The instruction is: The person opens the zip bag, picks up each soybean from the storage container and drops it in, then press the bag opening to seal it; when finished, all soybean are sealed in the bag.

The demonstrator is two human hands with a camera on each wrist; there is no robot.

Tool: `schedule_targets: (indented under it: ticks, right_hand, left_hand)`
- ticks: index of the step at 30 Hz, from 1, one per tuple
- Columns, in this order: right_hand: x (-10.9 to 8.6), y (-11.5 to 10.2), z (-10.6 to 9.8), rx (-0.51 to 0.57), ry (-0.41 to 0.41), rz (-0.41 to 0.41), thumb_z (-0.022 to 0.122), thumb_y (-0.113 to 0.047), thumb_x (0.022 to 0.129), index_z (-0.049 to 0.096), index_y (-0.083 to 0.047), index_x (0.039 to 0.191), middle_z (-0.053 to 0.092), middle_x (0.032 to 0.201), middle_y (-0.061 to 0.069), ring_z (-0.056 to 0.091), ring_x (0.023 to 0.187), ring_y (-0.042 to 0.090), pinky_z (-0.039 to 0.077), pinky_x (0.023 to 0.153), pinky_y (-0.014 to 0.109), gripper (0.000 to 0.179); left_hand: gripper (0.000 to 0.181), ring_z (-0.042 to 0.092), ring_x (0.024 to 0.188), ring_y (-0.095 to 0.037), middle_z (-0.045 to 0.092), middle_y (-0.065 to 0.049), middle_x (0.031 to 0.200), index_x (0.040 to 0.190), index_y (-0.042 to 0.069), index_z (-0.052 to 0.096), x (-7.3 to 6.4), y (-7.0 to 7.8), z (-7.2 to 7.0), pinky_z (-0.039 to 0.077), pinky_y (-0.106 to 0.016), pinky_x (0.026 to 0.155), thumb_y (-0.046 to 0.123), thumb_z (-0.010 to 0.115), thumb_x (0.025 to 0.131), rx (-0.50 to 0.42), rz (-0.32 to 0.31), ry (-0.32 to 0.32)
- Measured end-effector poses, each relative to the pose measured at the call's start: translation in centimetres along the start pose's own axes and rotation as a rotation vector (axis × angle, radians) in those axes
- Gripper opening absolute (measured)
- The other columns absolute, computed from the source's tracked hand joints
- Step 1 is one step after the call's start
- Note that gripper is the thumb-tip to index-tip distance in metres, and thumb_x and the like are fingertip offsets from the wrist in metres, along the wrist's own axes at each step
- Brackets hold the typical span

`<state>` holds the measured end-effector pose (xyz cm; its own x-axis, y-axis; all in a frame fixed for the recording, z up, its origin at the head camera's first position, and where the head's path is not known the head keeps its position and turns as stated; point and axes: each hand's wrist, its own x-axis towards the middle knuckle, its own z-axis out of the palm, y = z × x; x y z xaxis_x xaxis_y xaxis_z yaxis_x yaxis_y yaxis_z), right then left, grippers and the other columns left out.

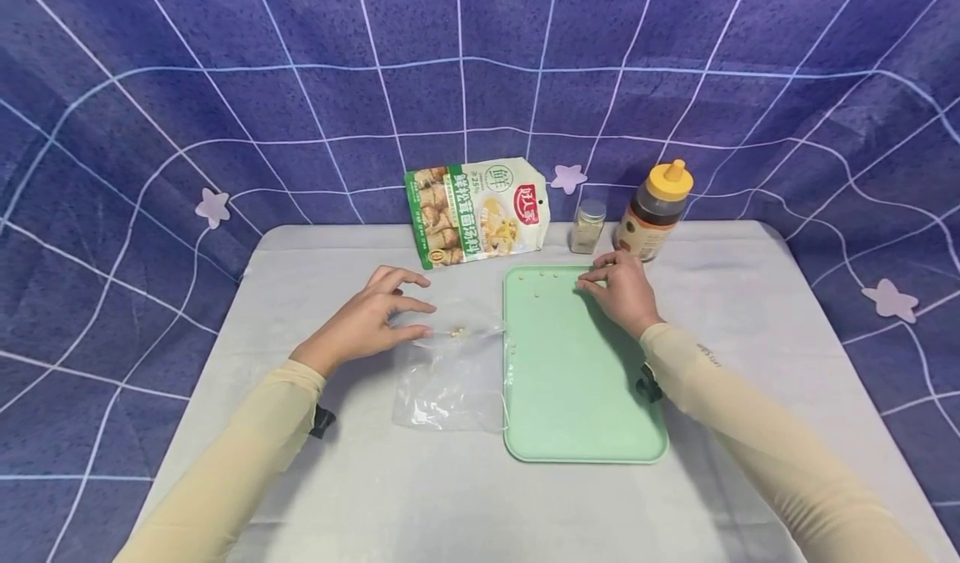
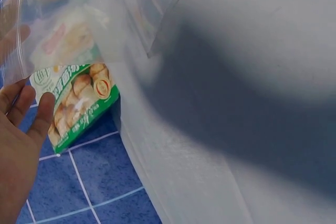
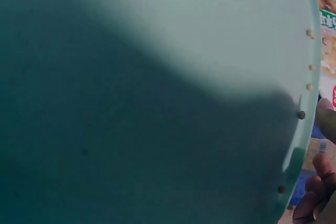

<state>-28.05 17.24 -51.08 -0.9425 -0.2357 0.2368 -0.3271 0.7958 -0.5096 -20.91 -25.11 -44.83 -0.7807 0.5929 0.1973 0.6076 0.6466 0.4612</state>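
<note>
A clear zip bag (image 1: 450, 388) lies left of the green tray (image 1: 585, 379), its right side overlapping the tray's rim. A few small tan bean-like pieces (image 1: 457, 332) show inside it. My left hand (image 1: 375, 313) is at the bag's upper left, fingers spread; in the left wrist view its fingertips (image 2: 44, 106) are right by the zip edge. My right hand (image 1: 622, 292) reaches over the tray's far edge, thumb and forefinger bent toward the rim. In the right wrist view a gap shows between them, and several loose tan pieces (image 3: 301, 115) lie along the rim.
Behind the bag, a green-and-white food packet (image 1: 480, 213) leans against the blue grid-patterned cloth (image 1: 405, 96). A small clear jar (image 1: 587, 228) and a sauce bottle with a yellow cap (image 1: 652, 213) stand beyond the tray, close to my right hand.
</note>
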Motion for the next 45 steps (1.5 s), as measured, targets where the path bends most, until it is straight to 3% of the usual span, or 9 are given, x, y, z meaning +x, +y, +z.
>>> schedule_targets:
  ticks: [8,15,18,23,26,30,35,41,45]
  right_hand:
    - [-0.2,0.3,0.2,-0.012,-0.024,0.038,0.085,-0.018,0.085,0.083,-0.007,0.093,0.063,0.113,0.015,0.049,0.109,0.036,0.038,0.097,0.050,0.014]
    - [-0.4,-0.5,0.4,0.030,-0.006,0.004,0.086,-0.016,0.084,0.083,-0.004,0.092,0.063,0.110,0.016,0.051,0.106,0.035,0.038,0.095,0.050,0.014]
    - [-0.5,-3.0,0.1,0.119,0.014,-0.066,0.085,-0.016,0.084,0.082,-0.004,0.092,0.063,0.112,0.017,0.053,0.106,0.033,0.037,0.097,0.049,0.015]
    - [-0.5,-10.9,-0.6,0.310,0.001,-0.226,0.083,-0.019,0.086,0.082,-0.011,0.096,0.065,0.121,0.011,0.054,0.115,0.027,0.036,0.104,0.047,0.013]
    - [-0.4,-15.0,-0.4,0.362,-0.050,-0.293,0.081,-0.023,0.088,0.082,-0.015,0.098,0.064,0.122,0.005,0.053,0.116,0.023,0.037,0.103,0.043,0.013]
    - [-0.3,-17.4,0.6,0.371,-0.110,-0.317,0.079,-0.024,0.091,0.083,-0.015,0.099,0.062,0.121,0.002,0.051,0.115,0.021,0.038,0.100,0.038,0.013]
    - [0.1,-14.8,0.5,0.404,-0.050,-0.258,0.080,-0.020,0.089,0.081,-0.011,0.102,0.063,0.121,0.005,0.055,0.113,0.024,0.041,0.099,0.039,0.016]
    - [-0.1,-6.2,-3.2,0.373,0.098,-0.042,0.083,-0.014,0.086,0.079,-0.002,0.104,0.065,0.118,0.017,0.056,0.113,0.031,0.039,0.102,0.048,0.022]
    - [-0.9,-1.2,-4.4,0.263,0.167,0.066,0.083,-0.012,0.087,0.079,0.000,0.103,0.066,0.111,0.018,0.058,0.106,0.031,0.045,0.091,0.047,0.021]
  left_hand:
    - [0.035,0.036,0.131,-0.019,0.049,0.003,0.141,0.116,0.019,0.079,0.1,-0.2,0.0,0.042,-0.044,0.100,0.043,0.079,0.089,0.011,0.008,0.001]
    - [0.036,0.035,0.132,-0.019,0.049,0.002,0.141,0.116,0.018,0.079,-0.1,-0.1,-0.1,0.041,-0.044,0.101,0.042,0.079,0.089,0.009,0.005,-0.002]
    - [0.035,0.035,0.132,-0.018,0.049,0.003,0.141,0.116,0.020,0.079,0.1,0.0,-0.2,0.041,-0.044,0.101,0.043,0.079,0.089,0.010,0.000,-0.008]
    - [0.032,0.035,0.132,-0.017,0.050,0.005,0.140,0.114,0.023,0.079,0.3,0.1,-0.3,0.041,-0.044,0.102,0.042,0.081,0.088,0.020,0.002,0.012]
    - [0.032,0.036,0.132,-0.019,0.050,0.004,0.139,0.114,0.022,0.079,0.5,0.0,-0.2,0.040,-0.045,0.103,0.041,0.081,0.088,0.024,0.011,0.018]
    - [0.034,0.035,0.132,-0.020,0.051,0.002,0.140,0.115,0.020,0.079,0.5,0.2,-0.1,0.039,-0.046,0.105,0.042,0.080,0.088,0.030,0.010,0.004]
    - [0.033,0.036,0.132,-0.019,0.051,0.002,0.140,0.114,0.022,0.079,0.3,0.2,0.1,0.040,-0.045,0.104,0.042,0.081,0.088,0.024,-0.002,-0.001]
    - [0.032,0.035,0.133,-0.018,0.050,0.005,0.140,0.113,0.023,0.079,0.4,0.0,0.1,0.039,-0.044,0.105,0.041,0.082,0.087,0.021,-0.003,0.006]
    - [0.033,0.034,0.134,-0.017,0.049,0.006,0.140,0.114,0.025,0.079,0.4,-0.1,0.3,0.038,-0.045,0.105,0.045,0.080,0.088,0.021,-0.007,-0.005]
